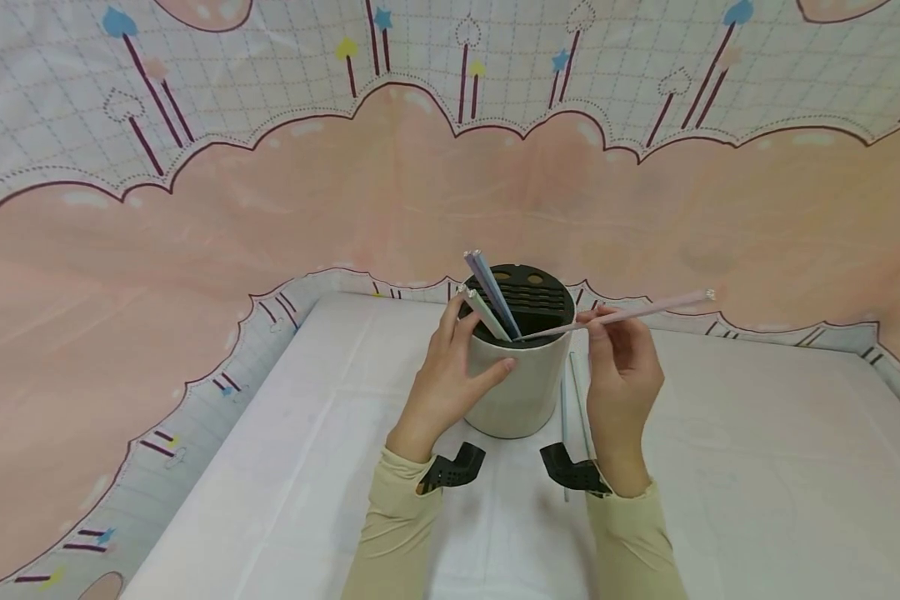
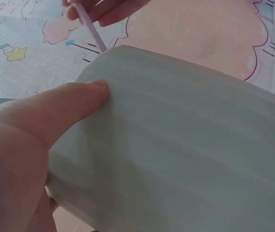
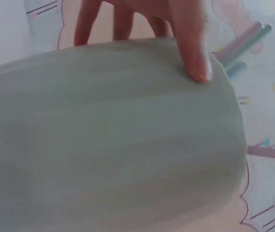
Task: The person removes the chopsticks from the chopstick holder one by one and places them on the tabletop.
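A pale grey-white cylindrical holder [image 1: 512,392] with a black slotted top [image 1: 528,275] stands upright on the table. My left hand [image 1: 446,375] grips its left side near the rim, with the thumb [image 2: 82,99] against the wall. Pinched in my right hand [image 1: 624,367] is a slim pink stick [image 1: 660,306] with a shiny outer end, tilted low across the rim; its thin inner end is at the wide opening. Bluish sticks [image 1: 495,287] and pale green sticks [image 1: 487,317] lean out of that same opening toward the left. The lower ends of these sticks are hidden inside.
Beside the holder's right side, thin blue [image 1: 565,433] and pale green [image 1: 581,404] sticks lie on the white table [image 1: 765,467], partly behind the right hand and wrist mount [image 1: 573,471]. A patterned pink and white cloth [image 1: 390,192] hangs behind the table and along its left side.
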Available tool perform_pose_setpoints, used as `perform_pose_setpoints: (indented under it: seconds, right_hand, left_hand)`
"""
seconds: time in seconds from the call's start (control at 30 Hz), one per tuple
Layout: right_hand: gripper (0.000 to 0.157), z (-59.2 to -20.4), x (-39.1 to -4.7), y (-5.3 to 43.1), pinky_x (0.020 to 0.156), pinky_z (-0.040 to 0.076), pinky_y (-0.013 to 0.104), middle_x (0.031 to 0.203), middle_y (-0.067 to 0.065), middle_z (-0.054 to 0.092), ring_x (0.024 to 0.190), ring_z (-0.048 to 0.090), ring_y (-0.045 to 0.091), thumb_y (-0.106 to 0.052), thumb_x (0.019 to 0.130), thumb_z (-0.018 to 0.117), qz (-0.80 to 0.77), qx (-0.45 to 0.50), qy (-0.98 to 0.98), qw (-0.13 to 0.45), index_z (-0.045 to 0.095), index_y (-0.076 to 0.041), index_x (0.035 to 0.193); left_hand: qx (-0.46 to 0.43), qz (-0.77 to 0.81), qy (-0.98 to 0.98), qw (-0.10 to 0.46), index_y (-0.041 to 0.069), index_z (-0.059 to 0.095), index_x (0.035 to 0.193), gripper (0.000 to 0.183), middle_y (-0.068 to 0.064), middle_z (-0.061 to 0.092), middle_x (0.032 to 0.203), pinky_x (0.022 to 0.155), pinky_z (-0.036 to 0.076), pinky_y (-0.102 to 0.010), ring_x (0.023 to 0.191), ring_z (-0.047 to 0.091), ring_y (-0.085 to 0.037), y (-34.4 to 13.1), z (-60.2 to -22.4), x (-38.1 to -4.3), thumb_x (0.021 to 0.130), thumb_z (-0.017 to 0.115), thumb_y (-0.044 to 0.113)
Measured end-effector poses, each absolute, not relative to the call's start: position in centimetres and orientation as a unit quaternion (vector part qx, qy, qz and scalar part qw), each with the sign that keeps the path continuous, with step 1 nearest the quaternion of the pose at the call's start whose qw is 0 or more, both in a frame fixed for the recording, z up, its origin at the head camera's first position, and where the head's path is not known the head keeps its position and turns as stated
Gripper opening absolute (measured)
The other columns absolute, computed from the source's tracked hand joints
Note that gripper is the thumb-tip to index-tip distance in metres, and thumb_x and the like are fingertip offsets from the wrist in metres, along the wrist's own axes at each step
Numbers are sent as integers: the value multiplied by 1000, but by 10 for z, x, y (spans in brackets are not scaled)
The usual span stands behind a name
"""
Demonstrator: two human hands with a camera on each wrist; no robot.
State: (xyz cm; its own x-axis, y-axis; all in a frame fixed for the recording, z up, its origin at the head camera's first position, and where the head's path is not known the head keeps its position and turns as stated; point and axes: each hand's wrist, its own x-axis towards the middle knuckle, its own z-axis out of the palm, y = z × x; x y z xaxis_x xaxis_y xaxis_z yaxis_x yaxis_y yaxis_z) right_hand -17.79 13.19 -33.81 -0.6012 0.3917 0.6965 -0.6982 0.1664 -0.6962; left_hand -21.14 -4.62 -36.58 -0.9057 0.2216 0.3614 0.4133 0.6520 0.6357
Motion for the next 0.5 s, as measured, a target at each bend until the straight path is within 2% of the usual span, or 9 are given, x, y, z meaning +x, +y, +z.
perform_pose_setpoints:
  seconds: [0.3, 0.5]
  right_hand:
    - [27, -349, -198, 174, 77, 47, 39, 89, 29, 54, 80, 59, 37, 7, 85, 52, 808, 145, -376, 430, 44, 13, 110]
    - [27, -353, -198, 192, 59, 51, 32, 85, 27, 52, 72, 59, 33, 5, 85, 54, 831, 116, -300, 454, 46, 12, 110]
  left_hand:
    - [-176, -379, -899, 128, 22, 30, 138, 74, 18, -5, 146, 87, 35, -56, 132, 14, -21, -46, -365, -213, 78, 57, 56]
    - [-176, -383, -899, 122, 23, 30, 137, 73, 18, -5, 146, 84, 36, -58, 131, 16, -22, -47, -366, -212, 78, 57, 55]
